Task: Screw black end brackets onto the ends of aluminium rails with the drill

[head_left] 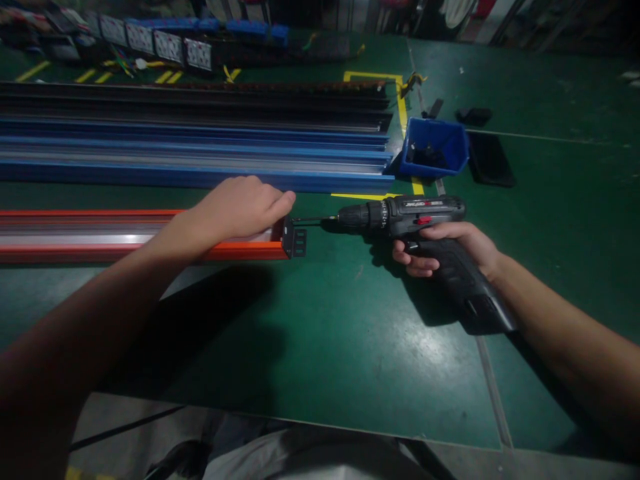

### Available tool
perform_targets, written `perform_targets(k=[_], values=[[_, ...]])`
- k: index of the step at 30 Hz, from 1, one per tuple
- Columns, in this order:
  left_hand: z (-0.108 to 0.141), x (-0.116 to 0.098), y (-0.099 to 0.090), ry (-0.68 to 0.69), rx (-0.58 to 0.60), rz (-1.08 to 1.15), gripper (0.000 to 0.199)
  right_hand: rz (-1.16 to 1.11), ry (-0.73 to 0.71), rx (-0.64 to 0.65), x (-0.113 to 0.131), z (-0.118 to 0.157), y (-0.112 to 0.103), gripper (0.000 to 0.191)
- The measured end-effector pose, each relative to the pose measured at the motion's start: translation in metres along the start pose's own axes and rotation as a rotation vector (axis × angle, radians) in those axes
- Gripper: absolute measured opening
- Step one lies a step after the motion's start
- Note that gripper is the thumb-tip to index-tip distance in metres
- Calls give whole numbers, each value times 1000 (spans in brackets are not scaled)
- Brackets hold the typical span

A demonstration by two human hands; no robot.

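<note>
My right hand (450, 250) is wrapped round the grip of a black cordless drill (425, 210), with a finger at its trigger. The drill lies level and points left; its long thin bit (315, 220) reaches the black end bracket (288, 237). That bracket sits on the right end of an orange metal channel (250, 251). My left hand (253, 207) is closed over this end of the channel, its thumb near the bracket's top edge. The fingers reach down inside the channel and are partly hidden.
Blue channels (300, 181) and black channels (300, 120) lie side by side beyond the orange one. A blue bin (435, 167) holds small dark parts. A dark flat object (491, 159) rests beside it. Socket strips (167, 47) and wires lie at the back of the green table (350, 360).
</note>
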State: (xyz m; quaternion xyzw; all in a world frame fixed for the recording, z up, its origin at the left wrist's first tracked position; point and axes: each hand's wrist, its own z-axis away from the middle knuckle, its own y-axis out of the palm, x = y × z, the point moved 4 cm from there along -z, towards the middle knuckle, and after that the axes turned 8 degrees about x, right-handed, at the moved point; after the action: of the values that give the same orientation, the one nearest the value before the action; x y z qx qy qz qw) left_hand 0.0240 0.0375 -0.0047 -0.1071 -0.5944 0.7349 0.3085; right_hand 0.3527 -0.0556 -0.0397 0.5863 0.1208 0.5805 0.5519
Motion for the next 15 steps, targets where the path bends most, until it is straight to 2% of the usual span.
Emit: perform_targets(k=[7,15], values=[[1,-2,-3,10,11,8,72,6,-2,9,0,-1,2,27],[1,-2,-3,23,12,-6,69,9,5,10,1,0,3,27]])
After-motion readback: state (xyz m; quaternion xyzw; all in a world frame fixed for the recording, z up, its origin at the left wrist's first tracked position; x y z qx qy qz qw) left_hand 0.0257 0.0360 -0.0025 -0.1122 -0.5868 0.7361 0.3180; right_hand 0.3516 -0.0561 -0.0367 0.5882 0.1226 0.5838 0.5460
